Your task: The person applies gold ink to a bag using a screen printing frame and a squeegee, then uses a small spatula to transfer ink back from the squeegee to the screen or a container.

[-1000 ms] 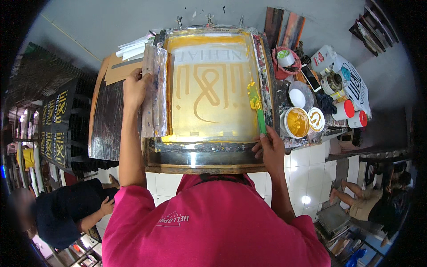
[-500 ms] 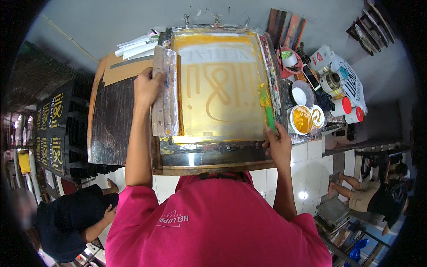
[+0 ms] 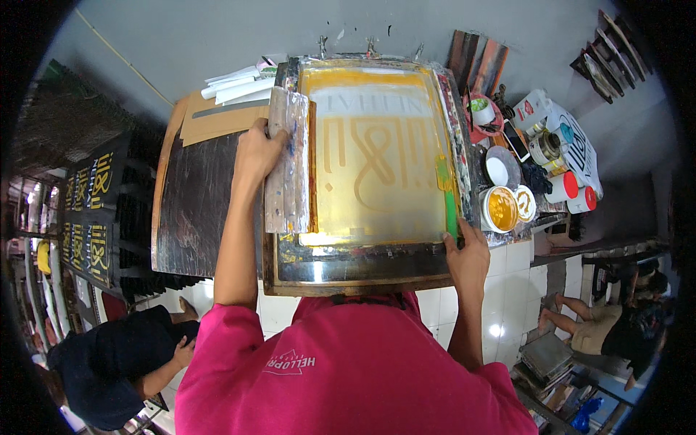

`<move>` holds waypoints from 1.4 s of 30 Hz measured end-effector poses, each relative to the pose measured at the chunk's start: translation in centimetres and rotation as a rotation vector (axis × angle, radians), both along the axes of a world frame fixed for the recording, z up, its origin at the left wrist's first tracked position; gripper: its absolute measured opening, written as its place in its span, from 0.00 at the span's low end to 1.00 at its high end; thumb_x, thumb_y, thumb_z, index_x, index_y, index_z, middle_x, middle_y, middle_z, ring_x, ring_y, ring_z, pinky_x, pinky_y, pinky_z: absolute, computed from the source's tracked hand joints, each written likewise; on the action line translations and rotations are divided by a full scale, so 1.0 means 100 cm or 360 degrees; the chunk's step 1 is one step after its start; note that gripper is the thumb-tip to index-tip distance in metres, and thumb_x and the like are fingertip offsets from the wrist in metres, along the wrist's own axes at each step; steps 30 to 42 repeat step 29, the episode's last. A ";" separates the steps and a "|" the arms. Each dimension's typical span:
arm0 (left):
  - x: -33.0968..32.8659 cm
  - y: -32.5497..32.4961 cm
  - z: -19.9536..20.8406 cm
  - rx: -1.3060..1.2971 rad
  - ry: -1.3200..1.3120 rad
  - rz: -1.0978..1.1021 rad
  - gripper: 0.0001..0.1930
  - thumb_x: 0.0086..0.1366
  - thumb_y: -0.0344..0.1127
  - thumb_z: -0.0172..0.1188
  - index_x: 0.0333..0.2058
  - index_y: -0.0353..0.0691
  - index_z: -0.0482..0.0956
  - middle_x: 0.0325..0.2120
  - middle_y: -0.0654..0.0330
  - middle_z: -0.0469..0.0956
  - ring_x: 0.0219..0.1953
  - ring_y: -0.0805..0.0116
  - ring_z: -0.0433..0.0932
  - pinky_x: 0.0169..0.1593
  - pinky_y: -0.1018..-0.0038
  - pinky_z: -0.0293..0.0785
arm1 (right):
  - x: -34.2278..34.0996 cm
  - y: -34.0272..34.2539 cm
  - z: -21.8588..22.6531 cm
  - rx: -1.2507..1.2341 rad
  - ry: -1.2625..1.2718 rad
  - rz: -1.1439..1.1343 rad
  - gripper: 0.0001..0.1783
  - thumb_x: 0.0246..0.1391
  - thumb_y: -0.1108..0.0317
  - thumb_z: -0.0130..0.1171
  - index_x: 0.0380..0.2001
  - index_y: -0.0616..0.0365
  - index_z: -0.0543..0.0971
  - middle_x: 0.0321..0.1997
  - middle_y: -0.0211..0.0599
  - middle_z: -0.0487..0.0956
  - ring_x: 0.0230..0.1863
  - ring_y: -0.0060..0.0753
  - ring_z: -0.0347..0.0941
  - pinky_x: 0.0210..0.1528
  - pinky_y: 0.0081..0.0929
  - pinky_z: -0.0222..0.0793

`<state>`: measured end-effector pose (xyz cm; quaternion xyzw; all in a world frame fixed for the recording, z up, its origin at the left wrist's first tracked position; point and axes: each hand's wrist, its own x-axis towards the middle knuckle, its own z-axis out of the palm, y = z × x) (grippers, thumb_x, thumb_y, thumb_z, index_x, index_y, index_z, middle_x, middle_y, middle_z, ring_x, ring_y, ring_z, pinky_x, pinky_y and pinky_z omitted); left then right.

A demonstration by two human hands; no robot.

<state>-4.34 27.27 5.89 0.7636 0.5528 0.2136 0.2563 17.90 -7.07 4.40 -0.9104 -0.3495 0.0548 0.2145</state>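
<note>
A framed printing screen [image 3: 362, 281] lies in front of me, its mesh [image 3: 406, 225] smeared with yellow ink over a lettered design. My left hand [image 3: 259, 151] is closed on a wide wooden squeegee [image 3: 296, 170], which stands along the left side of the mesh. Yellow ink coats the blade edge facing the mesh. At the near right corner, my right hand [image 3: 470, 259] grips the end of a green spatula [image 3: 450, 210]. The spatula's ink-covered blade points away from me, over the right edge of the mesh.
An open tub of yellow ink [image 3: 500, 210] stands right of the screen, near its lid [image 3: 525, 204], a phone [image 3: 517, 140] and red-lidded jars [image 3: 562, 188]. Brown card [image 3: 217, 123] and white paper lie at the left. Other people sit at both sides.
The whole view has shifted a little, so the screen appears lower and further right. My right hand and the spatula have slid slightly toward me. The left hand keeps its hold on the squeegee.
</note>
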 end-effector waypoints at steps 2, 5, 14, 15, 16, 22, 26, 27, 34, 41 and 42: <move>0.003 0.002 0.005 0.0077 0.0043 0.0028 0.30 0.59 0.48 0.60 0.51 0.27 0.75 0.38 0.33 0.80 0.44 0.39 0.80 0.50 0.56 0.74 | 0.006 -0.005 -0.006 0.0119 0.0013 -0.0017 0.21 0.53 0.68 0.63 0.50 0.63 0.78 0.37 0.49 0.77 0.40 0.51 0.75 0.44 0.43 0.70; 0.016 0.012 0.021 0.0456 0.0057 0.0022 0.28 0.61 0.48 0.59 0.50 0.28 0.76 0.39 0.37 0.80 0.45 0.40 0.79 0.51 0.55 0.73 | 0.019 -0.012 -0.012 0.0481 0.0199 -0.0199 0.19 0.55 0.66 0.63 0.49 0.63 0.79 0.35 0.45 0.77 0.39 0.41 0.75 0.42 0.35 0.71; 0.172 0.156 0.010 0.0589 0.0473 -0.0379 0.23 0.67 0.49 0.54 0.41 0.29 0.78 0.44 0.38 0.78 0.50 0.40 0.76 0.54 0.53 0.71 | 0.063 -0.028 -0.069 0.1420 0.0985 -0.0641 0.19 0.68 0.58 0.49 0.43 0.65 0.79 0.40 0.32 0.78 0.41 0.24 0.71 0.46 0.25 0.68; 0.188 0.168 0.005 0.0505 0.0532 -0.0357 0.22 0.67 0.48 0.54 0.41 0.31 0.79 0.44 0.39 0.78 0.49 0.41 0.76 0.53 0.53 0.72 | 0.066 -0.030 -0.079 0.1385 0.0834 -0.0630 0.19 0.69 0.58 0.47 0.42 0.64 0.79 0.38 0.32 0.78 0.39 0.23 0.71 0.45 0.25 0.67; 0.198 0.181 0.001 0.0420 0.0592 -0.0333 0.21 0.67 0.48 0.54 0.41 0.32 0.80 0.43 0.40 0.79 0.49 0.42 0.77 0.53 0.54 0.73 | 0.067 -0.036 -0.082 0.1371 0.0839 -0.0633 0.20 0.69 0.57 0.46 0.42 0.64 0.79 0.38 0.33 0.78 0.39 0.23 0.71 0.45 0.24 0.67; 0.220 0.227 -0.028 0.0517 0.0832 -0.0397 0.20 0.69 0.47 0.53 0.40 0.35 0.82 0.39 0.41 0.81 0.45 0.43 0.79 0.49 0.54 0.75 | 0.072 -0.037 -0.095 0.1424 0.0814 -0.0704 0.21 0.69 0.57 0.43 0.43 0.64 0.79 0.37 0.31 0.79 0.36 0.22 0.70 0.41 0.22 0.65; 0.205 0.243 -0.040 0.0460 0.0796 -0.0358 0.20 0.69 0.48 0.52 0.38 0.35 0.83 0.38 0.41 0.81 0.45 0.44 0.80 0.50 0.54 0.75 | 0.071 -0.032 -0.085 0.1326 0.0803 -0.0553 0.21 0.70 0.58 0.41 0.43 0.64 0.79 0.38 0.32 0.80 0.36 0.20 0.70 0.40 0.21 0.65; 0.210 0.235 -0.038 0.0506 0.0818 -0.0276 0.21 0.69 0.50 0.52 0.38 0.35 0.83 0.39 0.40 0.81 0.45 0.43 0.80 0.50 0.53 0.75 | 0.070 -0.032 -0.082 0.1301 0.0793 -0.0556 0.21 0.70 0.58 0.41 0.43 0.64 0.79 0.38 0.32 0.80 0.36 0.21 0.70 0.40 0.21 0.65; 0.223 0.201 -0.031 0.0592 0.0865 -0.0111 0.23 0.68 0.53 0.52 0.37 0.35 0.83 0.41 0.40 0.81 0.45 0.40 0.80 0.52 0.52 0.74 | 0.072 -0.033 -0.087 0.1316 0.0852 -0.0608 0.23 0.70 0.57 0.41 0.46 0.64 0.79 0.39 0.35 0.80 0.42 0.24 0.71 0.47 0.23 0.65; 0.223 0.201 -0.031 0.0592 0.0865 -0.0111 0.23 0.68 0.53 0.52 0.37 0.35 0.83 0.41 0.40 0.81 0.45 0.40 0.80 0.52 0.52 0.74 | 0.072 -0.033 -0.087 0.1316 0.0852 -0.0608 0.23 0.70 0.57 0.41 0.46 0.64 0.79 0.39 0.35 0.80 0.42 0.24 0.71 0.47 0.23 0.65; 0.223 0.201 -0.031 0.0592 0.0865 -0.0111 0.23 0.68 0.53 0.52 0.37 0.35 0.83 0.41 0.40 0.81 0.45 0.40 0.80 0.52 0.52 0.74 | 0.072 -0.033 -0.087 0.1316 0.0852 -0.0608 0.23 0.70 0.57 0.41 0.46 0.64 0.79 0.39 0.35 0.80 0.42 0.24 0.71 0.47 0.23 0.65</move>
